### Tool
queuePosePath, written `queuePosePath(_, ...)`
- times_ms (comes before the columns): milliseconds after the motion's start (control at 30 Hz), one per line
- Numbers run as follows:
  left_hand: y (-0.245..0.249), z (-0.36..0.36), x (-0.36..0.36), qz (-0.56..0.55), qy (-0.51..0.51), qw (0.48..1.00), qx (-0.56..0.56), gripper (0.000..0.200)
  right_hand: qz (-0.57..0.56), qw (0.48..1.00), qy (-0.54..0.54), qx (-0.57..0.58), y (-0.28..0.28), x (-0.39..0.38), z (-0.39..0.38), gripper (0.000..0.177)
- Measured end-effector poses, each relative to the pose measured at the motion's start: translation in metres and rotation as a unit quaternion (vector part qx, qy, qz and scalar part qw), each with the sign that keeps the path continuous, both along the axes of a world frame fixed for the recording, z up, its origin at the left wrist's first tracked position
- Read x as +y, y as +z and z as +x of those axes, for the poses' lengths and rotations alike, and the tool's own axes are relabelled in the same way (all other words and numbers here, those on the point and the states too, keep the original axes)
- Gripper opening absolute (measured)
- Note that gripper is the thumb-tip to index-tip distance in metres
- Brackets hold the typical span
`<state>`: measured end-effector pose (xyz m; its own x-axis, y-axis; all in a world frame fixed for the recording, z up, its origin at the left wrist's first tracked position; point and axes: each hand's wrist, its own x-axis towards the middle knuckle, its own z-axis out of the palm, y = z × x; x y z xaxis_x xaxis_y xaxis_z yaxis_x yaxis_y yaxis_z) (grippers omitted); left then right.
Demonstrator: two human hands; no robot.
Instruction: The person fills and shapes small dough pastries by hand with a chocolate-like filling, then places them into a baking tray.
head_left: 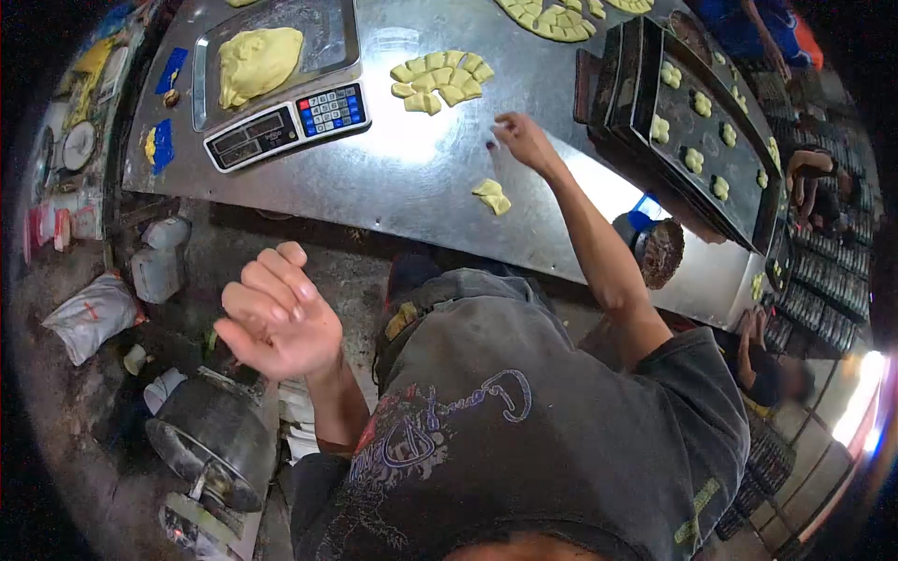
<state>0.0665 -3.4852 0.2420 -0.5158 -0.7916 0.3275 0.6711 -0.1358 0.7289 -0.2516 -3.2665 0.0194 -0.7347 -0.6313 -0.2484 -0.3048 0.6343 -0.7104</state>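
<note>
Dark shirt [561, 449] was seen below the scale [253, 142], left hand [281, 313] and right hand [524, 142] half-curled; dough piece [492, 196] rightward risked being nudged by low reaching.

I count two hands of my own: one left hand [282, 316] and one right hand [526, 145]. On my one table [346, 192] there is one scale [285, 128], one big dough lump [257, 61] in one silver tray [323, 37], at least two groups of cut dough [435, 79], too tightly packed for me to number the pieces, and one small pile [493, 196]. I make out at least nine dough knots [692, 160] on one black tray [700, 131], two blue patches [165, 145], one sack [94, 318] and one metal bowl [210, 439].
</note>
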Motion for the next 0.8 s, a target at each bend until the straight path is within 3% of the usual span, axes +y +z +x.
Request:
queuePosePath(33,-0.005,0.001,-0.002,-0.02,0.0,1.0,-0.01,0.048,-0.004,1.0,0.004,0.005,-0.01,-0.017,-0.013,0.042)
queuePosePath(100,-0.009,0.003,0.0,-0.002,0.006,0.999,-0.031,0.046,0.081,0.989,-0.118,-0.044,0.003,-0.064,-0.016,0.052)
queuePosePath(133,-0.01,0.004,0.001,0.006,0.009,0.999,-0.041,0.045,0.133,0.979,-0.148,-0.037,-0.048,-0.079,-0.037,0.057)
queuePosePath(200,-0.013,0.002,0.006,0.006,0.023,0.997,-0.071,0.042,0.148,0.916,-0.298,0.226,-0.051,-0.115,-0.002,0.055)
queuePosePath(267,-0.014,0.0,0.014,0.024,0.033,0.993,-0.106,0.041,0.101,0.912,-0.298,0.263,-0.067,-0.129,0.0,0.046)
queuePosePath(300,-0.017,0.0,0.017,0.029,0.029,0.992,-0.117,0.039,0.036,0.952,-0.229,0.2,-0.104,-0.13,-0.021,0.031)
queuePosePath(333,-0.019,-0.002,0.02,0.033,0.027,0.989,-0.138,0.038,-0.109,0.971,-0.196,0.085,-0.074,-0.123,-0.011,0.022)
queuePosePath(400,-0.023,-0.004,0.029,0.042,0.025,0.982,-0.182,0.037,-0.111,0.984,-0.134,-0.028,-0.031,-0.108,0.001,0.025)
queuePosePath(533,-0.058,-0.007,0.035,0.042,-0.038,0.96,-0.273,0.031,-0.238,0.913,-0.093,-0.318,0.015,-0.039,0.014,0.049)
queuePosePath(600,-0.067,-0.023,0.046,0.108,-0.1,0.93,-0.336,0.031,-0.295,0.849,-0.067,-0.433,0.068,-0.005,0.044,0.059)
queuePosePath(667,-0.069,-0.047,0.062,0.032,-0.191,0.875,-0.444,0.043,-0.292,0.809,-0.022,-0.509,0.099,0.017,0.07,0.052)
queuePosePath(733,-0.104,-0.064,0.089,-0.022,-0.241,0.864,-0.441,0.054,-0.293,0.805,-0.023,-0.515,0.112,0.029,0.098,0.043)
queuePosePath(800,-0.106,-0.076,0.108,-0.044,-0.295,0.839,-0.455,0.051,-0.291,0.871,-0.009,-0.395,0.125,0.038,0.121,0.027)
